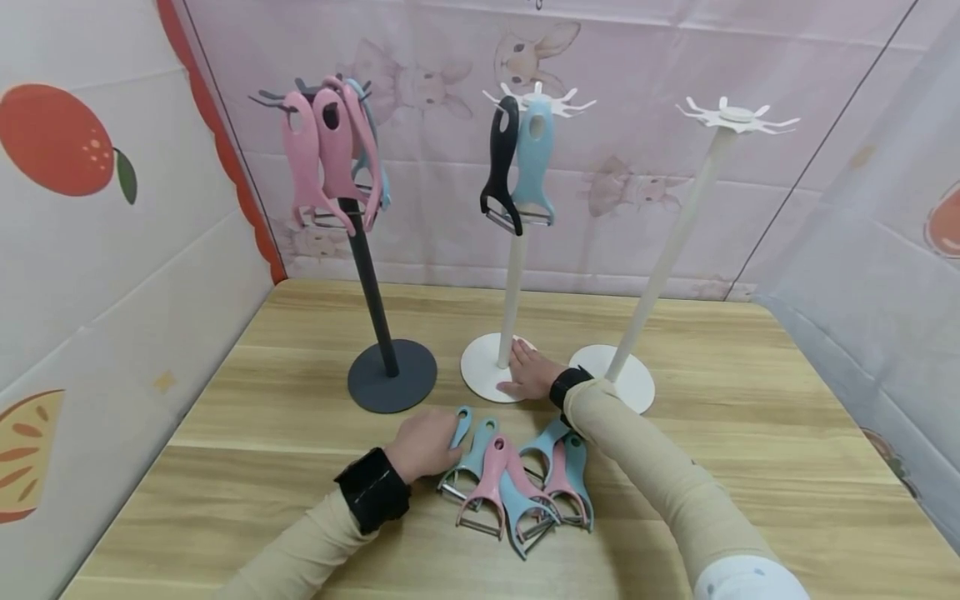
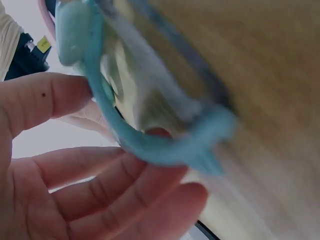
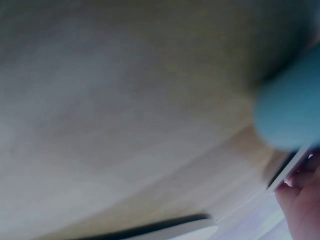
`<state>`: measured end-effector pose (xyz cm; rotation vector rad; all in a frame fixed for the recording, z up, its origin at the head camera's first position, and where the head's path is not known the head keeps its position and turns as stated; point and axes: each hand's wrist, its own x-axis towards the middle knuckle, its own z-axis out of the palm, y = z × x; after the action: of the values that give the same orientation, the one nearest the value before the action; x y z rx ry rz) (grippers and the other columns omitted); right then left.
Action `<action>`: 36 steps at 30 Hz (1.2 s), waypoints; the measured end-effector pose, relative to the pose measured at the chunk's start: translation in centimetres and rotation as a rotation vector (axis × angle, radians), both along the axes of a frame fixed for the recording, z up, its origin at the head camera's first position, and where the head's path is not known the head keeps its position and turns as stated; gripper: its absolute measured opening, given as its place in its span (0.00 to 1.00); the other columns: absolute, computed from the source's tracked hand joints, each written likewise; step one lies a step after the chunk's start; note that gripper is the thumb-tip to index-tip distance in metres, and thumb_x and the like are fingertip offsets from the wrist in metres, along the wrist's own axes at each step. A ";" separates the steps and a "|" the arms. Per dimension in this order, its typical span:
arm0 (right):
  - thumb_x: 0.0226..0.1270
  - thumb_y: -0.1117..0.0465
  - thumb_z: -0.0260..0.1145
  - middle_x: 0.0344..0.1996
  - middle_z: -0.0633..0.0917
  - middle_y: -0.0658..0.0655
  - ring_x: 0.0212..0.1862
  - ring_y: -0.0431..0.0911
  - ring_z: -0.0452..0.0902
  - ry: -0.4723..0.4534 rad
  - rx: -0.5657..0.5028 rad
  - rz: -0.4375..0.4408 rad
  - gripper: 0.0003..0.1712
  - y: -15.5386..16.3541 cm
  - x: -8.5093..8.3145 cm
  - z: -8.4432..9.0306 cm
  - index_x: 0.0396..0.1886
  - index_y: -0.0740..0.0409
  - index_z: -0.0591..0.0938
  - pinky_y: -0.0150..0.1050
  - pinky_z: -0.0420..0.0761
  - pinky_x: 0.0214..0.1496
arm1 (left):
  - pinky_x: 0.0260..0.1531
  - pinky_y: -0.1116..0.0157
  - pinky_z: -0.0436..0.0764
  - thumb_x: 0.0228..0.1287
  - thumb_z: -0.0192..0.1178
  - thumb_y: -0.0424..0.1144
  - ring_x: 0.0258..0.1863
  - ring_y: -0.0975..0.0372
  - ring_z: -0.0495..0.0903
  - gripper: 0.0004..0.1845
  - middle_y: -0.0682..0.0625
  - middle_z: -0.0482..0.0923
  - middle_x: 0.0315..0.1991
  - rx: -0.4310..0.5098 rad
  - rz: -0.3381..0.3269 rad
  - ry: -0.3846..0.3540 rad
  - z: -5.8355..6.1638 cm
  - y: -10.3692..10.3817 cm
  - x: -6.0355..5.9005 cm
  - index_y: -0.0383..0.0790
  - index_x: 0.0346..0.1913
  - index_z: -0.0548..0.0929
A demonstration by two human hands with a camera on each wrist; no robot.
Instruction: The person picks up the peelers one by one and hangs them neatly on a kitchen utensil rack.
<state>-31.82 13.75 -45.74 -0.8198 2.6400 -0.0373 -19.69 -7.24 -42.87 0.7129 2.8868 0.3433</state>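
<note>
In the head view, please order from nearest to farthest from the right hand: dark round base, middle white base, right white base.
1. Middle white base, at the right hand.
2. Right white base, on the hand's right.
3. Dark round base, leftmost.

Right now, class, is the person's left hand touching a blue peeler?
Touching. The left wrist view shows the left hand with thumb and fingers against the curved frame of the blue peeler.

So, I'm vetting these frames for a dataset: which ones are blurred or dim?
Head: bright and fairly even, the black peeler clear; left wrist: fingers fairly crisp, but the light blue peeler soft and the tabletop smeared; right wrist: dim and blurred, the blue shape out of focus.
</note>
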 end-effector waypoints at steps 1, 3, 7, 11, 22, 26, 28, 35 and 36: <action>0.70 0.43 0.43 0.68 0.40 0.72 0.69 0.60 0.31 -0.003 0.007 -0.001 0.45 0.0 -0.1 -0.1 0.67 0.75 0.42 0.48 0.42 0.68 | 0.12 0.70 0.58 0.50 0.62 0.37 0.12 0.64 0.59 0.16 0.55 0.55 0.13 -0.003 0.005 0.004 0.1 0.0 0.0 0.42 0.14 0.66; 0.70 0.42 0.43 0.68 0.39 0.71 0.69 0.59 0.31 -0.008 0.015 -0.005 0.45 0.0 -0.2 -0.2 0.68 0.74 0.41 0.48 0.42 0.68 | 0.11 0.70 0.57 0.47 0.62 0.35 0.11 0.64 0.57 0.18 0.55 0.53 0.13 0.001 0.010 0.016 0.2 0.0 -0.1 0.43 0.12 0.64; 0.69 0.42 0.43 0.68 0.39 0.70 0.69 0.59 0.31 -0.006 0.012 -0.007 0.46 0.0 -0.4 -0.5 0.68 0.73 0.41 0.48 0.43 0.68 | 0.11 0.69 0.58 0.42 0.63 0.34 0.12 0.64 0.57 0.17 0.56 0.52 0.13 0.025 0.027 0.064 0.2 -0.4 -0.3 0.44 0.13 0.62; 0.70 0.42 0.43 0.68 0.39 0.71 0.69 0.59 0.31 -0.002 0.009 -0.002 0.45 0.0 -0.3 -0.6 0.68 0.74 0.41 0.49 0.43 0.68 | 0.12 0.68 0.59 0.41 0.62 0.35 0.13 0.63 0.59 0.13 0.55 0.55 0.13 0.091 0.061 0.118 0.7 -1.0 -0.7 0.43 0.15 0.66; 0.70 0.41 0.42 0.68 0.39 0.70 0.70 0.59 0.31 0.000 0.015 -0.007 0.46 0.1 -0.4 -0.5 0.68 0.72 0.40 0.48 0.43 0.68 | 0.12 0.71 0.64 0.48 0.59 0.32 0.11 0.67 0.66 0.27 0.52 0.74 0.15 0.540 0.070 0.305 7.1 -1.7 -2.5 0.34 0.56 0.75; 0.69 0.41 0.43 0.69 0.39 0.69 0.70 0.58 0.31 -0.006 0.012 -0.012 0.46 0.2 -0.5 -0.5 0.68 0.72 0.41 0.48 0.43 0.68 | 0.15 0.68 0.71 0.49 0.57 0.31 0.15 0.62 0.74 0.26 0.46 0.79 0.19 0.701 0.035 0.509 10.2 -1.3 -3.8 0.33 0.57 0.74; 0.69 0.40 0.43 0.69 0.39 0.69 0.70 0.58 0.31 -0.007 0.017 -0.012 0.46 0.3 -0.5 -0.6 0.68 0.72 0.41 0.48 0.43 0.68 | 0.19 0.66 0.76 0.50 0.55 0.30 0.18 0.60 0.79 0.26 0.43 0.81 0.22 0.773 0.013 0.600 11.7 -1.0 -4.6 0.32 0.56 0.74; 0.69 0.41 0.43 0.69 0.40 0.69 0.70 0.58 0.32 0.009 0.028 0.001 0.46 0.1 -0.5 -0.6 0.69 0.72 0.42 0.48 0.44 0.68 | 0.32 0.62 0.81 0.53 0.55 0.27 0.28 0.55 0.83 0.25 0.39 0.82 0.28 0.920 -0.019 0.738 16.3 0.5 -6.5 0.30 0.58 0.73; 0.69 0.41 0.43 0.69 0.40 0.69 0.70 0.58 0.32 0.010 0.029 0.001 0.46 0.1 -0.4 -0.5 0.69 0.72 0.42 0.48 0.44 0.68 | 0.33 0.62 0.81 0.53 0.55 0.27 0.28 0.54 0.83 0.25 0.38 0.82 0.29 0.936 -0.014 0.744 16.8 0.7 -6.8 0.29 0.58 0.72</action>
<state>-32.23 13.87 -46.24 -0.8139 2.6433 0.0059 -26.47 -6.56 -26.08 1.1666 3.2588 1.8411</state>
